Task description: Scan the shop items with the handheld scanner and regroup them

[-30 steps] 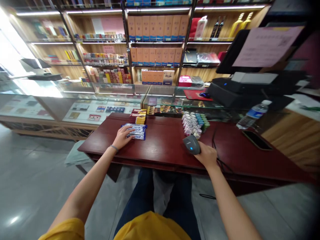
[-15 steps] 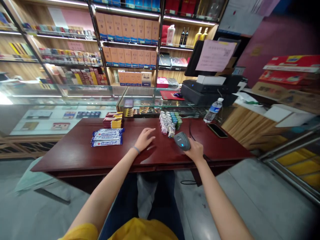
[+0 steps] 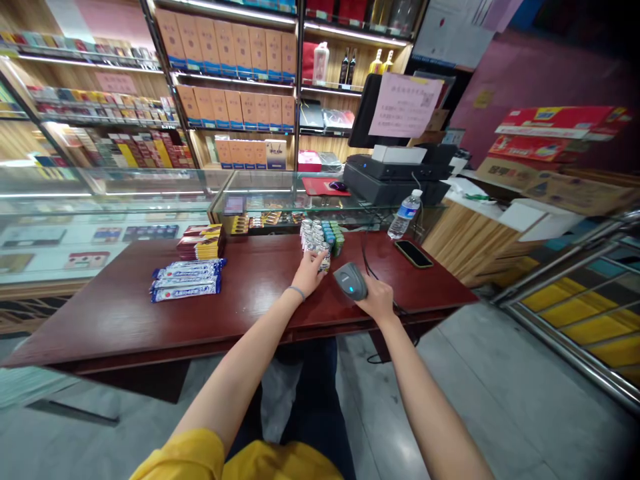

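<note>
My right hand (image 3: 377, 299) is wrapped round the handle of a dark grey barcode scanner (image 3: 350, 281), its blue light lit, held above the desk's front edge. My left hand (image 3: 309, 272) has its thumb and fingers round one of the nearest small packs with silvery tops (image 3: 314, 235); the fingers partly cover it. Those packs stand in tight rows, with blue and green ones (image 3: 334, 233) along the right side. To the left on the desk lie blue-and-silver wrapped bars (image 3: 187, 280) in a row. Behind them sit stacked red-and-yellow packets (image 3: 201, 241).
The dark red desk (image 3: 260, 300) stands against a glass display counter (image 3: 270, 183). At its right are a water bottle (image 3: 405, 215) and a phone (image 3: 413, 253). The scanner's black cable (image 3: 367, 260) runs across the desktop. A metal rail (image 3: 570, 320) stands at the right.
My left hand has moved right onto the nearest silvery-topped packs and closed its fingers there. My right hand still holds the scanner. The view has turned a little to the right.
</note>
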`<state>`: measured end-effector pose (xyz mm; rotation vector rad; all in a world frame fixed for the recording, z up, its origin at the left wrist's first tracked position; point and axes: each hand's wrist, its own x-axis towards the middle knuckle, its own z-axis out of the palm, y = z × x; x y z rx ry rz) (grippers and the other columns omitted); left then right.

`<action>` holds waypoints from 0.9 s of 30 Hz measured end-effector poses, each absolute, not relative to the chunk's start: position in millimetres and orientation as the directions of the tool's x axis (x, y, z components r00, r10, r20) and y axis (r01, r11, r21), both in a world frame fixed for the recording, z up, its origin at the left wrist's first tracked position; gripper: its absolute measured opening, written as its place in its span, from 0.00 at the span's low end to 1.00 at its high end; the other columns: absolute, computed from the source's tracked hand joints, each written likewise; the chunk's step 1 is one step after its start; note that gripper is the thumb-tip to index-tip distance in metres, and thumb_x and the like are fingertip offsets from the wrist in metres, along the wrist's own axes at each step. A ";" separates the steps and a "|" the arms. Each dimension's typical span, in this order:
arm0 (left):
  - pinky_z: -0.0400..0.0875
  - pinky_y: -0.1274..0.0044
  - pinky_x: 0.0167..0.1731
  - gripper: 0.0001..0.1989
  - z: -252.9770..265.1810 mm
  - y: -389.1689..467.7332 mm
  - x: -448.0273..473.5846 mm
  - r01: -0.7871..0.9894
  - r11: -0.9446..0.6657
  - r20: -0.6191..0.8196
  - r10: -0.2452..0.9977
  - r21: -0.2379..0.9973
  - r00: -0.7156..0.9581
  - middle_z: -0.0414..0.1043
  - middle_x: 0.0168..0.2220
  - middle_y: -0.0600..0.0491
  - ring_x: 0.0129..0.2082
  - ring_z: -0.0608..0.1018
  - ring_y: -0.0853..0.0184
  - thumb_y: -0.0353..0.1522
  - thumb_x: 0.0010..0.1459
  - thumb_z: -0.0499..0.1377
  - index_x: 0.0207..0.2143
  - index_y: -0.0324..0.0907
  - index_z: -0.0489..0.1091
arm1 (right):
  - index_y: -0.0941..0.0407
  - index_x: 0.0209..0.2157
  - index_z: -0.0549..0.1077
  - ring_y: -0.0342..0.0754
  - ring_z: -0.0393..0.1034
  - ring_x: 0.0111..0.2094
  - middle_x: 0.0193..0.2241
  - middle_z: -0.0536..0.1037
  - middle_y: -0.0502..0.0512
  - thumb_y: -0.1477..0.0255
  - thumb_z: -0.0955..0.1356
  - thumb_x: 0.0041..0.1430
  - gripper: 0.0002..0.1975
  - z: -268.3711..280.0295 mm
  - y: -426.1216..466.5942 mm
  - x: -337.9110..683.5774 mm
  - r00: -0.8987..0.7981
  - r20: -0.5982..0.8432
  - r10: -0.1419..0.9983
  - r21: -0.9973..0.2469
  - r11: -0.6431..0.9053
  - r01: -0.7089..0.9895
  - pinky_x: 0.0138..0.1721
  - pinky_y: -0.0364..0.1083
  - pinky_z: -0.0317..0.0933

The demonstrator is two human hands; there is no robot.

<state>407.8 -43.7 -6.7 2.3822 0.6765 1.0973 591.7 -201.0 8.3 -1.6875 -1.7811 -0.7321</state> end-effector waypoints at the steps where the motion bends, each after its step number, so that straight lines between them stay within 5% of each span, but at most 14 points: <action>1: 0.66 0.65 0.56 0.32 -5.7 -46.1 407.7 0.253 -0.789 0.582 0.592 0.561 0.558 0.57 0.51 0.47 0.48 0.70 0.61 0.26 0.53 0.62 0.59 0.47 0.60 | 0.59 0.43 0.73 0.49 0.73 0.30 0.30 0.79 0.57 0.65 0.65 0.52 0.18 7.4 -200.6 591.7 -0.039 0.727 0.686 0.004 0.053 0.999 0.32 0.44 0.59; 6: 0.66 0.64 0.54 0.25 -2.8 -55.2 407.0 0.241 -0.779 0.587 0.603 0.578 0.540 0.61 0.49 0.45 0.51 0.69 0.57 0.30 0.53 0.63 0.54 0.44 0.62 | 0.60 0.44 0.73 0.49 0.73 0.30 0.30 0.79 0.57 0.64 0.66 0.53 0.19 4.8 -199.1 591.2 -0.031 0.726 0.687 0.006 0.038 0.999 0.33 0.43 0.60; 13: 0.70 0.68 0.46 0.16 -11.1 -53.9 411.8 0.322 -0.671 0.517 0.730 0.668 0.446 0.67 0.45 0.47 0.43 0.73 0.62 0.29 0.59 0.57 0.50 0.45 0.63 | 0.59 0.44 0.73 0.49 0.72 0.30 0.29 0.79 0.57 0.63 0.66 0.53 0.19 7.6 -196.6 586.8 0.007 0.724 0.690 0.004 -0.014 1.000 0.32 0.43 0.59; 27: 0.69 0.65 0.51 0.35 -3.2 -60.9 423.7 0.326 -0.688 0.537 0.717 0.649 0.444 0.59 0.53 0.44 0.52 0.69 0.56 0.28 0.53 0.60 0.63 0.50 0.55 | 0.59 0.44 0.72 0.48 0.72 0.29 0.30 0.79 0.56 0.64 0.66 0.52 0.19 9.5 -194.8 582.0 0.023 0.738 0.675 -0.014 -0.019 1.000 0.31 0.43 0.58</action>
